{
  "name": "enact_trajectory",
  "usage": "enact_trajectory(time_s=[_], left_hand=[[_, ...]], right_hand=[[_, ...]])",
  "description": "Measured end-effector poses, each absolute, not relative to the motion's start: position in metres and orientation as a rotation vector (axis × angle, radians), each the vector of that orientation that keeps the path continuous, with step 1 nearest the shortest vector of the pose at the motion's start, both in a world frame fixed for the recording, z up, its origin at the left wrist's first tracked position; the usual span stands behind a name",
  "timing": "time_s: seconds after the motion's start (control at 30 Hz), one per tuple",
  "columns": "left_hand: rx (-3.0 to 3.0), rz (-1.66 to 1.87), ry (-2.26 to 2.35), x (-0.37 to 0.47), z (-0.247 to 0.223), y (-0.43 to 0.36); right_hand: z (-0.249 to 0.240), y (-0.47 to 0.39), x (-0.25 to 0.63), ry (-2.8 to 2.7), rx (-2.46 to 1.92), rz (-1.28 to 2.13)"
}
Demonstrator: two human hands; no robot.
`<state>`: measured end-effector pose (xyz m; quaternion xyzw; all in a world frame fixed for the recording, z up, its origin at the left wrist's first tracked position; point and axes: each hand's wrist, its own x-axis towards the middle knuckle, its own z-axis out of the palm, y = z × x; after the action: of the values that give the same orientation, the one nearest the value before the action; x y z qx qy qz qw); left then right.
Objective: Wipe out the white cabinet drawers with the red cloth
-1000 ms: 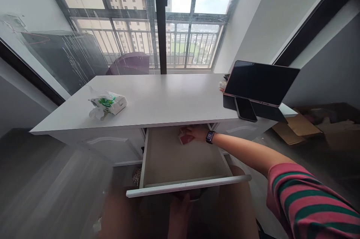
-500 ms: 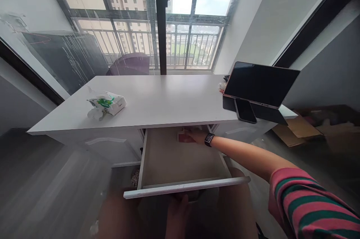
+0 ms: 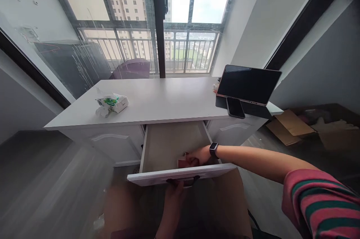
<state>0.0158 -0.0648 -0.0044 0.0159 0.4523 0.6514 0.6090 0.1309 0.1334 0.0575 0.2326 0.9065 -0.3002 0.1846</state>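
Note:
A drawer (image 3: 168, 143) stands pulled out below the white desk. Inside it, near the front panel, my right hand (image 3: 198, 156) is closed on a small reddish cloth (image 3: 183, 162); a dark watch (image 3: 213, 149) is on that wrist. Under the drawer front, my left hand (image 3: 174, 191) is at the dark handle (image 3: 194, 181), with its fingers curled up around it and partly hidden by shadow.
On the desk (image 3: 168, 100) lie a tissue pack (image 3: 116, 103) at the left and a tablet (image 3: 249, 84) with a phone (image 3: 235, 108) at the right. Open cardboard boxes (image 3: 298, 123) sit on the floor at the right. My legs are beneath the drawer.
My right hand has moved with the reddish cloth from the back of the drawer toward its front. My left hand has risen to the handle. The view has shifted slightly.

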Motion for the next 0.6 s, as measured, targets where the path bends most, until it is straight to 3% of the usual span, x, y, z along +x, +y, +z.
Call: enact_trajectory(time_s=[0.13, 0.3, 0.43, 0.6], left_hand=[[0.097, 1.501, 1.071, 0.011, 0.001, -0.065], [0.227, 1.473, 1.079, 0.002, 0.003, -0.058], [0.26, 1.501, 1.036, -0.003, 0.004, -0.04], [0.219, 1.565, 0.977, -0.007, 0.003, -0.018]], right_hand=[[0.095, 0.14, 0.134, 2.331, 0.769, -1.301], [0.167, 0.131, 0.169, 2.637, 0.625, -1.596], [0.183, 0.095, 0.218, 3.119, 0.896, -1.053], [0.119, 0.065, 0.251, 3.329, 1.296, -0.036]])
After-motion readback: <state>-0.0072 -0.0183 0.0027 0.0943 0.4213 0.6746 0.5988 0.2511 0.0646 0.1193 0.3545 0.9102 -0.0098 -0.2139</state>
